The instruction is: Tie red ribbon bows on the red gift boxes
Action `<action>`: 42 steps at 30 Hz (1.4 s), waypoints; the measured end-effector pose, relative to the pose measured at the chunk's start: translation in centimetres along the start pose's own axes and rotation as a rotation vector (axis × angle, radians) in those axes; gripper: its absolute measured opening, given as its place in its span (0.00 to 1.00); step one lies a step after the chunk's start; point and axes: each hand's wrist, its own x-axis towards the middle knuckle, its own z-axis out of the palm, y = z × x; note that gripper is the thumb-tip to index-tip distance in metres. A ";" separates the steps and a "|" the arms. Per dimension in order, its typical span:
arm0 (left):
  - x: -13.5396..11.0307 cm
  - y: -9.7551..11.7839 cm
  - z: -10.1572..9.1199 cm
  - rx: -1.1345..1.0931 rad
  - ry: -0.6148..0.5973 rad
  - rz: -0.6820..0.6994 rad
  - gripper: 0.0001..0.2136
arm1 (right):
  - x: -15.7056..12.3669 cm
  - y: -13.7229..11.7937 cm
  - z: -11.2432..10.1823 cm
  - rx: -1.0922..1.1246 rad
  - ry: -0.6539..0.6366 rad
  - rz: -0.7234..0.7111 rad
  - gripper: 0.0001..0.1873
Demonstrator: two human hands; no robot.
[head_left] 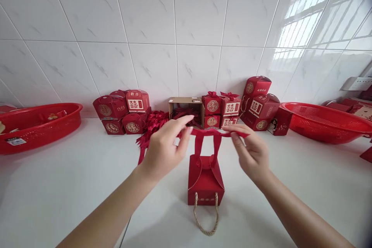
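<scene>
A red gift box [205, 186] stands on the white counter in front of me, a twisted rope handle [200, 229] hanging from its near side. Up from its top run two strands of a red ribbon [215, 147], which bend outward to my hands. My left hand [167, 147] pinches one end between thumb and fingers, left of the box. Right of it, my right hand [252, 151] has the other end pinched between thumb and fingertips. The ribbon stretches roughly level between both hands, above the box.
Behind lie a heap of red ribbons [155, 124] and an open cardboard box [186, 101]. Stacked red gift boxes [135, 104] line the tiled wall, with bow-topped boxes [212, 105] nearer the middle. Red plastic baskets stand left [66, 126] and right [322, 130].
</scene>
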 end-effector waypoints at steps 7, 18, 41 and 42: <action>-5.5 -6.8 -6.1 0.426 -0.218 -0.161 0.10 | -6.5 3.1 -7.8 -0.439 -0.218 0.544 0.15; -8.3 -7.6 -1.9 0.166 -0.439 -0.231 0.06 | -7.8 3.0 -5.2 -0.403 -0.379 0.647 0.26; -9.0 -4.3 4.0 -0.369 -0.509 -0.719 0.16 | -6.8 1.0 0.6 -0.057 -0.547 0.732 0.24; -8.9 -4.4 3.9 -0.380 -0.540 -0.739 0.16 | -6.9 1.2 0.5 -0.056 -0.535 0.783 0.25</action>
